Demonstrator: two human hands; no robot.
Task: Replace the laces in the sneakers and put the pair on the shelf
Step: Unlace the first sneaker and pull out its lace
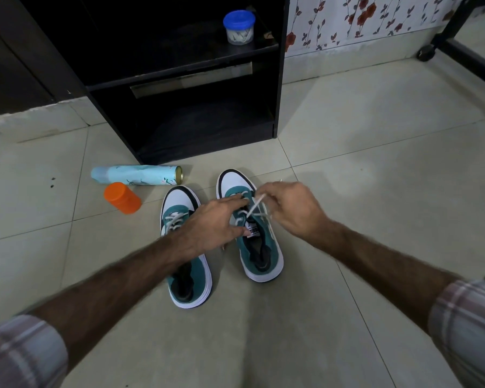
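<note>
Two teal and white sneakers stand side by side on the tiled floor, toes pointing toward the black shelf unit (277, 79). The left sneaker (186, 264) has a white lace through its front eyelets. Over the right sneaker (259, 247) my right hand (290, 210) pinches a white lace (254, 205) and holds it taut above the eyelets. My left hand (213, 221) reaches across the left sneaker, its fingers touching the lacing and tongue of the right one; whether they pinch the lace I cannot tell.
A light blue spray can (136, 175) lies on the floor left of the shoes, with an orange-capped jar (122, 198) beside it. A blue-lidded tub (239, 28) stands on the upper shelf. A wheeled black frame (459, 49) is at the far right.
</note>
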